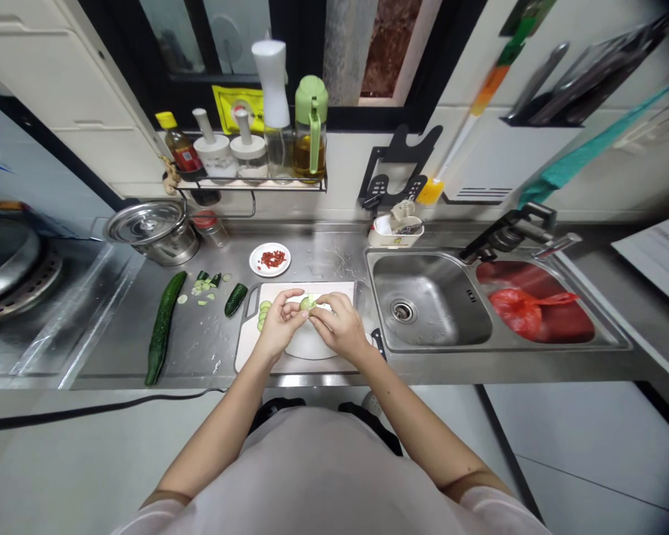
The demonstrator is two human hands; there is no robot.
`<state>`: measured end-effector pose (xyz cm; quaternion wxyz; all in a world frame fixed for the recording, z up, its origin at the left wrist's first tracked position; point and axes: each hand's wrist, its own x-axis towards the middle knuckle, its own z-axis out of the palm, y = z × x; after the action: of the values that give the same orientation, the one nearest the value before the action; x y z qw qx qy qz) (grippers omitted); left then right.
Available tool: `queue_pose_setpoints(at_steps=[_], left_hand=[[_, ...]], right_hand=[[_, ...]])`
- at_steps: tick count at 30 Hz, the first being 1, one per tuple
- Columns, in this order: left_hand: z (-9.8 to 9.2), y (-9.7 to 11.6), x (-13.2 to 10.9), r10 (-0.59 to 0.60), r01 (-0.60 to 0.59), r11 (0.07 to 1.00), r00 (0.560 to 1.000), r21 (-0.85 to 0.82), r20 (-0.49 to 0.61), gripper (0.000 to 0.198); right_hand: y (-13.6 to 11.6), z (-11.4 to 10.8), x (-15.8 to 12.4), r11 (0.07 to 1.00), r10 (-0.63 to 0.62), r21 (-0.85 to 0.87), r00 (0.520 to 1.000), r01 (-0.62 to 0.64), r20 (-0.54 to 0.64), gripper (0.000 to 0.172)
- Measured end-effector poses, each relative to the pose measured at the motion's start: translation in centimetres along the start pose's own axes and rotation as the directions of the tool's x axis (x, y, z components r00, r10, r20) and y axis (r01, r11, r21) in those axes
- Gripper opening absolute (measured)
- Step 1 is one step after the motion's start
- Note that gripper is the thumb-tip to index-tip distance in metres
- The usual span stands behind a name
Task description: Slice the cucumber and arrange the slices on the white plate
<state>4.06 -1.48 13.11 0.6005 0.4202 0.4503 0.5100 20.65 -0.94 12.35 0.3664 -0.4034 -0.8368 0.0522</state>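
Both my hands meet over a white cutting board [334,287] on the steel counter. My left hand [279,322] and my right hand [339,324] are both closed in a pinch on a small stack of pale green cucumber slices [308,302]. More cucumber slices [264,312] lie on the board's left side. A white plate [306,346] sits on the board under my hands. A dark knife handle [377,342] shows at the board's right edge.
A whole cucumber [163,325], a cucumber end [236,299] and cut scraps [206,288] lie left of the board. A small dish of red chilli [270,259] stands behind. Sink [429,301] with red bag [521,308] at right; pot [150,230] and stove at left.
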Motion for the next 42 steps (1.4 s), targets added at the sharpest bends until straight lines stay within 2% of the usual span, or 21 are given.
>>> queue_pose_setpoints(at_steps=[6, 13, 16, 22, 25, 28, 31, 33, 36, 42], left_hand=[[0.1, -0.4, 0.2, 0.001, -0.001, 1.0, 1.0, -0.006, -0.018, 0.05], [0.5, -0.9, 0.7, 0.008, -0.009, 1.0, 1.0, -0.022, -0.03, 0.049], [0.8, -1.4, 0.8, 0.0, -0.001, 0.999, 0.999, -0.033, -0.035, 0.048], [1.5, -3.2, 1.4, -0.047, 0.043, 0.998, 0.997, -0.051, -0.069, 0.046], [1.5, -4.2, 1.8, -0.138, 0.128, 0.986, 0.987, -0.111, -0.086, 0.046], [1.3, -5.2, 2.1, -0.223, 0.207, 0.966, 0.971, -0.156, -0.09, 0.045], [1.2, -6.3, 2.3, -0.249, 0.234, 0.961, 0.964, -0.147, -0.092, 0.046], [1.1, -7.2, 2.4, -0.239, 0.229, 0.967, 0.968, -0.115, -0.08, 0.047], [1.0, -8.8, 2.8, -0.215, 0.214, 0.976, 0.976, -0.032, -0.044, 0.044], [1.2, -11.7, 4.1, -0.186, 0.201, 0.948, 0.979, 0.247, -0.084, 0.025]], right_hand=[[0.1, 0.1, 0.2, 0.991, 0.069, 0.112, 0.997, -0.071, 0.025, 0.016], [0.5, 0.6, 0.3, 0.941, 0.173, 0.29, 0.984, -0.176, 0.035, 0.011], [0.9, 0.9, 0.1, 0.898, 0.24, 0.36, 0.968, -0.251, 0.077, 0.01], [2.8, 1.8, -0.4, 0.755, 0.348, 0.509, 0.91, -0.414, 0.224, 0.008], [4.2, 2.0, -0.6, 0.668, 0.381, 0.532, 0.854, -0.519, 0.354, 0.013], [5.6, 1.9, -0.8, 0.547, 0.401, 0.525, 0.755, -0.652, 0.519, 0.021], [6.8, 1.8, -1.2, 0.439, 0.399, 0.511, 0.671, -0.739, 0.625, 0.027], [7.6, 2.0, -1.6, 0.403, 0.389, 0.501, 0.639, -0.766, 0.663, 0.028], [8.7, 2.5, -2.2, 0.442, 0.391, 0.461, 0.628, -0.769, 0.672, 0.023], [9.9, 2.8, -3.1, 0.696, 0.488, 0.178, 0.64, -0.695, 0.593, 0.008]])
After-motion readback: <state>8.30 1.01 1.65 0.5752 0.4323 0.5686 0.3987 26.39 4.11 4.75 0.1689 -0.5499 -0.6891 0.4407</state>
